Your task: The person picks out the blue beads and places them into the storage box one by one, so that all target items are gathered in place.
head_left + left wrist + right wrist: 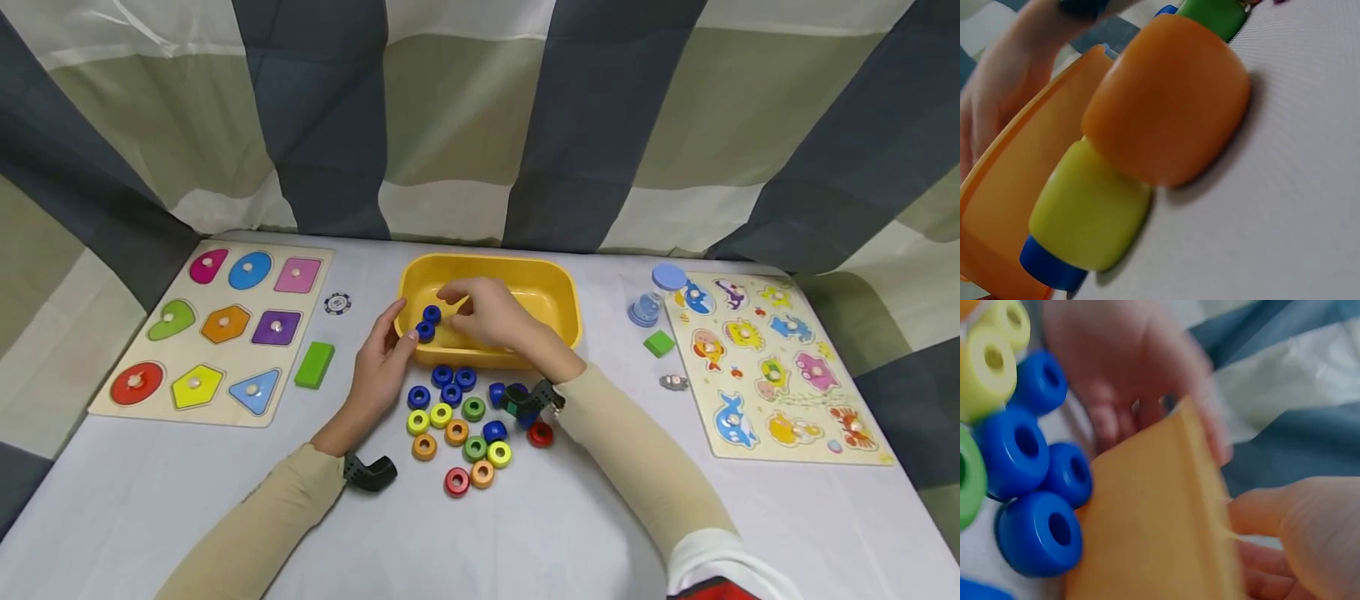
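A yellow plastic tub (558, 312) stands at the back middle of the table. Two blue ring beads (425, 332) lie inside at its left end. My left hand (381, 367) grips the tub's left end, thumb at the rim and fingers outside. Over the tub's inside is my right hand (487, 312), fingers loosely bent, with nothing visible between index finger and thumb. In front of the tub lie several blue beads (452, 394), yellow beads (441, 415), green beads (473, 408), orange beads (423, 447) and red beads (457, 482). The right wrist partly covers some blue ones.
A shape puzzle board (247, 346) lies left, beside a poker chip (337, 303) and a green block (314, 365). On the right are a sea-animal puzzle board (750, 417), a small clear jar (645, 309), a green block (659, 343) and a small grey figure (673, 382).
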A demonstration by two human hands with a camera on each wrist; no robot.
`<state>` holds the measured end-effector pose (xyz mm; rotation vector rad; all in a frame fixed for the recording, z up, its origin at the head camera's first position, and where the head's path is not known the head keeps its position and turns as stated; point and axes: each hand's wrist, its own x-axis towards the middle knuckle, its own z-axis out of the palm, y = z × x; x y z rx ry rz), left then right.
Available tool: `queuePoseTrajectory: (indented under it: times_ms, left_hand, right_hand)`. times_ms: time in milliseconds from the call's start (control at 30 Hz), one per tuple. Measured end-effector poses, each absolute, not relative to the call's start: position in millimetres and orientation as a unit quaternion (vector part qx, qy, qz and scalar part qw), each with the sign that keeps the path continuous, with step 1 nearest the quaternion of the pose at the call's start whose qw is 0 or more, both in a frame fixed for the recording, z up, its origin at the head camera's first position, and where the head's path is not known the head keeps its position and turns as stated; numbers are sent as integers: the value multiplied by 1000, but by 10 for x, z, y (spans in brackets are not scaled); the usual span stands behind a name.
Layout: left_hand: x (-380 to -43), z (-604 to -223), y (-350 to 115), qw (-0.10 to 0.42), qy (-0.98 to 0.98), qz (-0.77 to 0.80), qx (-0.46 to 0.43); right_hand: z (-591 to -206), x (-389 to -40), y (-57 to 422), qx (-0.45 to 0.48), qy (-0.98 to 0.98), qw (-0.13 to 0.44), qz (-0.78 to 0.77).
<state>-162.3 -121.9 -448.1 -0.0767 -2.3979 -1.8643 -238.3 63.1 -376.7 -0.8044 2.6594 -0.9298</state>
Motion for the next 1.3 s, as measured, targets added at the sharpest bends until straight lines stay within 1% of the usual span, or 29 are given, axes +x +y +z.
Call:
queuePoseTrajectory:
  times_ms: [133, 200, 267, 433, 500, 567, 700, 833, 1067, 1300]
  left_hand:
    - [-1633, -4506, -1219, 51, -789, -612, -25]
    - [-1634, -4513, -1220, 52, -790, -610, -23]
    - [-1631, -4517, -1222, 53, -792, -609, -21]
    - [-1624, -4512, -1240, 54, -791, -609, -19]
    - [-1623, -4509, -1244, 56, -789, -611, -18]
    - [-1622, -4505, -1241, 57, -787, -614, -18]
    - [-1625, -4505, -1221, 53, -785, -616, -22]
    - [-1626, -4512, -1213, 55, -785, -616, -25]
    - [-1628, -4517, -1215, 57, -785, -617, -27]
    - [-1626, -4513, -1218, 56, -787, -614, -24]
  right_hand:
    - [-3588, -2104, 909, -311, 883, 62, -347]
    - [-3539, -1963, 1051, -331, 875, 54, -349]
    - [-3539, -1841, 1187, -351, 868, 63, -346]
    - [-3680, -1651, 1418, -385, 862, 126, -305]
    - [-3747, -1622, 1472, -383, 866, 142, -288]
    - [-3803, -1611, 1517, -372, 873, 146, -281]
    - [-3868, -1598, 1577, -351, 886, 138, -271]
    - [-3908, -1587, 1580, -352, 892, 136, -249]
    - [-3962, -1586, 1562, -348, 898, 157, -221]
    - [-4016, -1572, 1532, -344, 905, 142, -208]
